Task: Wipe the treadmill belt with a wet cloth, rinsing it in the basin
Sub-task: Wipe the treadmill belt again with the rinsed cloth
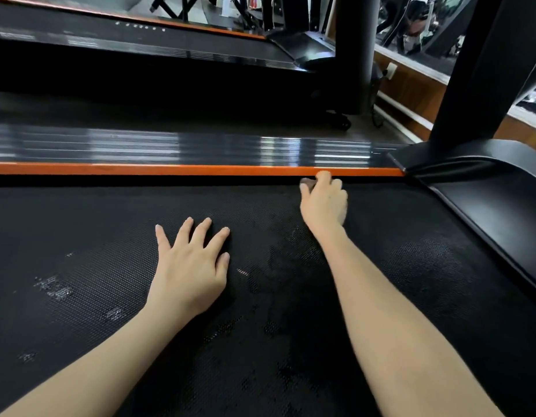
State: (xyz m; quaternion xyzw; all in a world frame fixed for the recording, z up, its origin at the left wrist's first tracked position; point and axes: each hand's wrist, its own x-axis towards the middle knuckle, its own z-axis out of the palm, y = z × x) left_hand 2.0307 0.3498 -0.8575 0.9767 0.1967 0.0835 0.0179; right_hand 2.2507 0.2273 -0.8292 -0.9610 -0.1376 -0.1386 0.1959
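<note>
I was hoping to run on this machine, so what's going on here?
A person is leaning over the treadmill belt and cleaning it by hand. The left hand lies flat on the belt with its fingers spread. The right hand reaches to the belt's far edge, just below the orange strip, with its fingers curled round what looks like a small cloth, mostly hidden. Wet patches glisten on the belt. No basin is in view.

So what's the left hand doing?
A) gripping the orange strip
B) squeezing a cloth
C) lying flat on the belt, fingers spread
C: the left hand lies flat, fingers spread, on the black belt; the right hand, curled round a small cloth, is at the orange strip.
</note>
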